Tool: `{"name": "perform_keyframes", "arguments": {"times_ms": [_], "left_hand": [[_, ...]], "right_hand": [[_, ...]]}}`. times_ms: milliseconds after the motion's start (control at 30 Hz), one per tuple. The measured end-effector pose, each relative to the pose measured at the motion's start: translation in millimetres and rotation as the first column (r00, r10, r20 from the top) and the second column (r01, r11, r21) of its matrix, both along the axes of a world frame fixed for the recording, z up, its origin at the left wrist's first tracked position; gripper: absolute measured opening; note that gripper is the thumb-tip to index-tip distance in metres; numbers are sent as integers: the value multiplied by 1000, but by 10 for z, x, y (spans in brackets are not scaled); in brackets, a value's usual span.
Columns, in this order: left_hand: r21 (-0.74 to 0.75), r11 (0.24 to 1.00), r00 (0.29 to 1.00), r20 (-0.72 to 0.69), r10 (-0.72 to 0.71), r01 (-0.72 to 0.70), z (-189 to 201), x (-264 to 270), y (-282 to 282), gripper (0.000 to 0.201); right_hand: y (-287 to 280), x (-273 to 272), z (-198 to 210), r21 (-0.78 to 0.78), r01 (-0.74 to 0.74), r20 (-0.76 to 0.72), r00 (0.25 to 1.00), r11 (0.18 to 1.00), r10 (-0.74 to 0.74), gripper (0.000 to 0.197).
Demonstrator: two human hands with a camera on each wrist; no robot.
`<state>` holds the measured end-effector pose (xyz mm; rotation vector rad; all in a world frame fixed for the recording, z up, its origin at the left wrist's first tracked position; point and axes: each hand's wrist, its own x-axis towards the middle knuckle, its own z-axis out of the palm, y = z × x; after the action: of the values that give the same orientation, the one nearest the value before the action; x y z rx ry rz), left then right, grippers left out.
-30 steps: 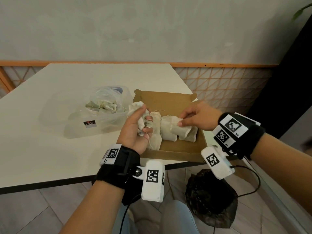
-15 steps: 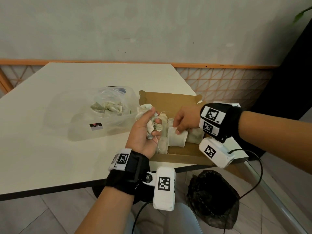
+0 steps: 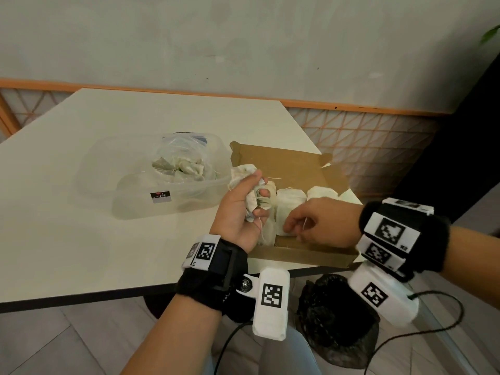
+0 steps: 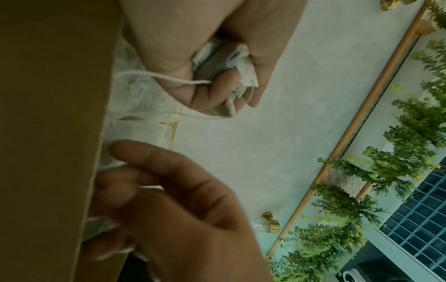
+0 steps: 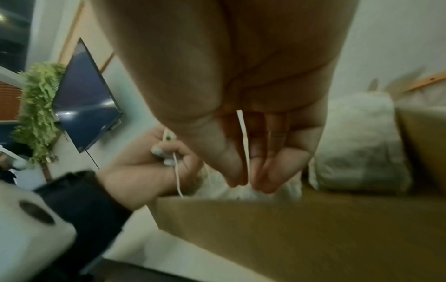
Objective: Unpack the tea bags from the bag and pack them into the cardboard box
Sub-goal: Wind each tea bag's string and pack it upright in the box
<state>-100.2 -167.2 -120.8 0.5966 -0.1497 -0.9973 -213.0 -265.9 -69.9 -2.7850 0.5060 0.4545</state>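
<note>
White table (image 3: 81, 239), cardboard box (image 3: 303, 257) holding tea bags (image 3: 288, 209), left hand (image 3: 238, 209) gripping several, right hand (image 3: 322, 226) fingers pinching string (image 5: 245, 145).

Our left hand (image 3: 238, 209) is fisted around what it grips, while our right hand (image 3: 322, 226) pinches with thumb and fingertips.

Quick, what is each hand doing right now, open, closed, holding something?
Left hand: closed, gripping a crumpled bunch of tea bags.
Right hand: fingers pinching a tea bag string over the cardboard box.
</note>
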Motion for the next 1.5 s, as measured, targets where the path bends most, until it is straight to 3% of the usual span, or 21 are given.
{"name": "perform_keyframes", "arguments": {"times_ms": [100, 167, 233, 300, 367, 533, 600, 700, 800, 900, 1000, 1067, 1167, 1300, 1500], "left_hand": [[20, 1000, 1000, -19, -11, 11, -2, 1, 0, 8], [12, 999, 999, -28, -31, 31, 9, 0, 10, 18], [-3, 999, 997, -57, -50, 50, 5, 2, 12, 34], [-18, 998, 995, -81, -65, 63, -13, 10, 4, 39], [-26, 995, 991, -83, -102, 100, -12, 10, 0, 40], [-50, 989, 986, -90, -142, 138, 7, -8, 31, 28], [-50, 987, 983, -104, -154, 150, -9, 5, 30, 32], [-42, 988, 981, -116, -154, 150, -19, 25, 19, 39], [-11, 989, 988, -34, -148, 147, -8, 10, 12, 42], [27, 993, 993, -17, -117, 118, -6, -20, 22, 28], [38, 995, 994, -61, -86, 88, -7, -21, 19, 31], [62, 996, 995, -73, -64, 68, -2, -17, 8, 36], [94, 994, 996, -65, -56, 62, 15, -21, -2, 23], [67, 994, 992, -100, -75, 82, 31, -37, 5, 6], [72, 984, 986, 13, -165, 164, 34, -64, 9, 11]], "right_hand": [[-58, 32, -103, 14, 36, 32, 999, 999, -36, 33], [-96, 57, -52, 77, 75, 84, 993, 994, -82, 29], [-96, 62, 41, 295, 123, 227, 954, 947, -194, 18], [-19, 62, 130, 503, 95, 385, 865, 859, -321, 8], [67, 79, 116, 568, 91, 451, 797, 818, -402, 15], [118, 126, -149, 559, 190, 472, 727, 807, -498, 38], [121, 119, -201, 681, 169, 430, 696, 713, -575, 39], [119, 114, -238, 889, 71, 309, 636, 452, -707, 28], [75, 111, -291, 912, 25, 325, 568, 410, -756, 17], [18, 78, -303, 915, -29, 362, 503, 403, -785, 18], [-67, 10, -318, 941, -151, 339, 405, 303, -849, 29], [-99, -45, -362, 948, -238, 294, 401, 211, -868, 39], [-85, -102, -434, 950, -289, 242, 453, 115, -858, 46], [-96, -119, -496, 936, -342, 241, 441, 86, -865, 36], [-107, -136, -522, 912, -395, 264, 362, 110, -894, 19]]}}
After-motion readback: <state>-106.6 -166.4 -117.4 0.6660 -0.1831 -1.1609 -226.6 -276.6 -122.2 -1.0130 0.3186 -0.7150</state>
